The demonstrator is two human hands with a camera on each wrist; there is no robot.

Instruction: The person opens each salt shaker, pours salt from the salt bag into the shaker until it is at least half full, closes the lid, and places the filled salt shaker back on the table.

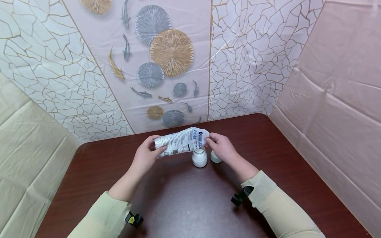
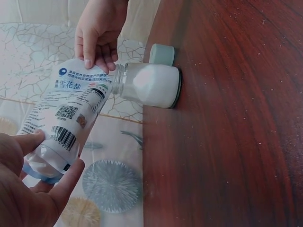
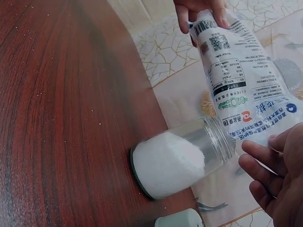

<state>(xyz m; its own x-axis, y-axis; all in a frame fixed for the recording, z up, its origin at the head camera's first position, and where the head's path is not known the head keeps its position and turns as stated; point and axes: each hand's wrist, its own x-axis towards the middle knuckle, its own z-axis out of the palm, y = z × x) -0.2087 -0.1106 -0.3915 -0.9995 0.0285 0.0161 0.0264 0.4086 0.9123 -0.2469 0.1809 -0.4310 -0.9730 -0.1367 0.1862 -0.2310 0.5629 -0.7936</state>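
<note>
A printed white plastic bag of salt (image 1: pixel 178 142) is held sideways over the mouth of a glass jar (image 1: pixel 199 159). My left hand (image 1: pixel 146 152) grips the bag's bottom end, thumb on the printed face. At the other end, my right hand (image 1: pixel 222 148) pinches the bag's top edge just beyond the jar's rim. White salt (image 3: pixel 168 163) fills much of the jar in the right wrist view, heaped with a sloping top. The bag's opening is hidden behind its printed face and the jar neck. Just right of the jar lies a pale green lid (image 1: pixel 215 157).
Everything stands on a dark red-brown wooden table (image 1: pixel 178 205). Small white specks dot its surface in the wrist views. Behind the far edge hangs a patterned sheet (image 1: pixel 166 99), and plain cloth walls (image 1: pixel 333 109) flank the sides. Black cameras (image 1: pixel 238 198) are strapped at the wrists.
</note>
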